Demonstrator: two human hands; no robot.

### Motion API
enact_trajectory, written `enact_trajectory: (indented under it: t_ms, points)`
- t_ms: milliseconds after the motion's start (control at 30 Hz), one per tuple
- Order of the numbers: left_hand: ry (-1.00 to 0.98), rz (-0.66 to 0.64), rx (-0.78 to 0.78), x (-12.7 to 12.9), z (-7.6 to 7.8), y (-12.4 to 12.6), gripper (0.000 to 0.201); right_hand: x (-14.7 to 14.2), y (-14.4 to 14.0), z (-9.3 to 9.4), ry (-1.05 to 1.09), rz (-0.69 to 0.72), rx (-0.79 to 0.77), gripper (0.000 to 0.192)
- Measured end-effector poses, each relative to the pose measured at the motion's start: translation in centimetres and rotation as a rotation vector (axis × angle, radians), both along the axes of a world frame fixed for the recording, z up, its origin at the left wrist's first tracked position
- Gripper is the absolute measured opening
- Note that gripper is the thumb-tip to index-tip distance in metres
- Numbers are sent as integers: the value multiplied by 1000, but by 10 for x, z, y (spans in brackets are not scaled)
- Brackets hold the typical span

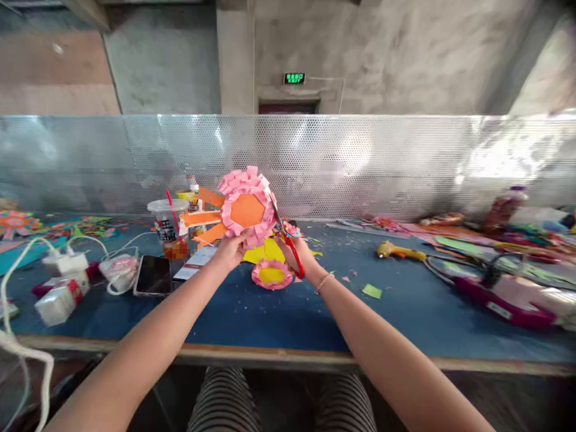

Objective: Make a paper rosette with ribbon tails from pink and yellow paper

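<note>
The paper flower (247,208), pink-fringed around an orange centre, is pinched from below by the left hand (230,249). Red-handled scissors (292,246) are gripped by the right hand (300,255) at its right edge.

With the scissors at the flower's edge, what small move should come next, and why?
Probably a short snip: the right hand holds red-handled scissors against the pink fringed rim of the orange-centred paper flower, which the left hand holds up above the blue table.

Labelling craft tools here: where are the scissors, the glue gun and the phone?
scissors (294,255): head view, red handle in the right hand.
glue gun (398,251): head view, yellow body.
phone (153,275): head view, dark screen.
</note>
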State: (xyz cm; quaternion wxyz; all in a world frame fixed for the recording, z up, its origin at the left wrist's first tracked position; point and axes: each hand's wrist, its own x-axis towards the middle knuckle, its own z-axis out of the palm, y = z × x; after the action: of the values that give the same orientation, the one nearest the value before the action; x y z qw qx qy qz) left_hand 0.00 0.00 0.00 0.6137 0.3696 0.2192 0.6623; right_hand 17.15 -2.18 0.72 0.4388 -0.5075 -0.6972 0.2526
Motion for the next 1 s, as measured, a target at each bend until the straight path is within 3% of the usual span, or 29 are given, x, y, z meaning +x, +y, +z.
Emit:
enact_trajectory:
  t_ms: [300,533,767,900,1000]
  points:
    - [39,-5,34,6,1,-6,17,3,6,-10,72,191,-3,46]
    - [-6,50,42,10,3,-11,23,-1,4,-13,66,113,-20,47]
    - [-18,82,92,11,2,-13,34,5,9,-9,-92,-93,245,47]
    - [-24,79,137,9,2,-11,32,10,11,-6,-140,-150,236,48]
    - [-36,70,75,8,2,-10,24,11,10,-4,-173,-155,237,49]
